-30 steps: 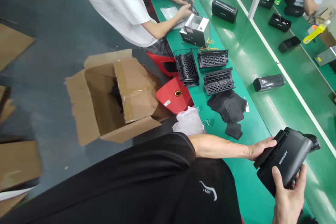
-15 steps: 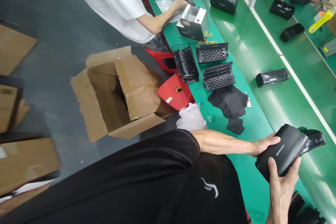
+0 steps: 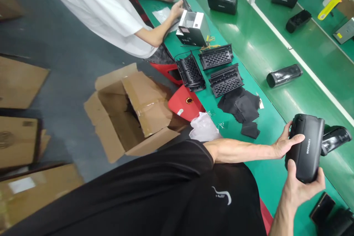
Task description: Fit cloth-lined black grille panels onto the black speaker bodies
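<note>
Black MERKURY-marked casing (image 3: 306, 155) held in both hands above the green tabletop (image 3: 265, 173), near its far edge. Left hand (image 3: 286, 143): grip closed on the upper part, thumb laid over the face beside the lettering, fingers along the side edge. Right hand (image 3: 301, 188): grip pinching the lower end, thumb at one side, fingertips at the other. Glossy black cylinder (image 3: 336, 140) lies just beyond the casing, partly hidden by it.

Tabletop also bears perforated black shells (image 3: 215, 57), a pile of black sheets (image 3: 240, 105), and an open-topped box (image 3: 193, 27) near a white-shirted co-worker (image 3: 94, 11). White bag (image 3: 204, 127) beside red seat (image 3: 186, 103); open carton (image 3: 132, 114) on the floor. Dark flat item (image 3: 322, 206), lower right: possibly a phone, poorly seen.
</note>
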{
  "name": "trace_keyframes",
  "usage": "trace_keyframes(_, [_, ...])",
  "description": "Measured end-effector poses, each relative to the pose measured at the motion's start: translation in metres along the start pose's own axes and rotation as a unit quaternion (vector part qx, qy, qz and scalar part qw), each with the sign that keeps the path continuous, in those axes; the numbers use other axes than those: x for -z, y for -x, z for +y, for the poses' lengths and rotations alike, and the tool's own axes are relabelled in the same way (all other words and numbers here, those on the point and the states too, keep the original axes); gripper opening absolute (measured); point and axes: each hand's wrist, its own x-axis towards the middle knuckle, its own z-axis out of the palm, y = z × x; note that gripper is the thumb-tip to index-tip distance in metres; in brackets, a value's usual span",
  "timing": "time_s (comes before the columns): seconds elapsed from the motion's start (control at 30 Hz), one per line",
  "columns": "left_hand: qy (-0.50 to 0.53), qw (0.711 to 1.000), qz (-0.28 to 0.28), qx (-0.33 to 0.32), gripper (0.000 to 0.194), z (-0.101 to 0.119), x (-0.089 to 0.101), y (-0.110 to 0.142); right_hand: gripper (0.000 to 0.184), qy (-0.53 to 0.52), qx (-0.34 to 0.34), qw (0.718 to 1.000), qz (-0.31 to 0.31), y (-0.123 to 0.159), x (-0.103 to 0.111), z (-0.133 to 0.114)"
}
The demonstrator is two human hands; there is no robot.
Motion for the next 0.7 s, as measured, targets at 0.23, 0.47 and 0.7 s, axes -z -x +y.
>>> trace_keyframes(0.23, [-0.259, 0.951, -0.169, -0.005, 0.124, 0.094, 0.025, -0.024, 0.105, -0.06, -0.109, 0.991, -0.045, -0.002, 0.05, 0.005])
trace_keyframes(0.47, [-0.28, 0.899, -0.335, 0.021, 0.107, 0.118, 0.019, -0.031, 0.112, -0.135, -0.185, 0.97, -0.076, 0.001, 0.063, -0.002])
trace_keyframes(0.7, [-0.132, 0.973, -0.188, 0.035, 0.082, 0.07, 0.046, -0.01, 0.114, -0.048, -0.018, 0.991, -0.12, -0.011, 0.053, 0.023])
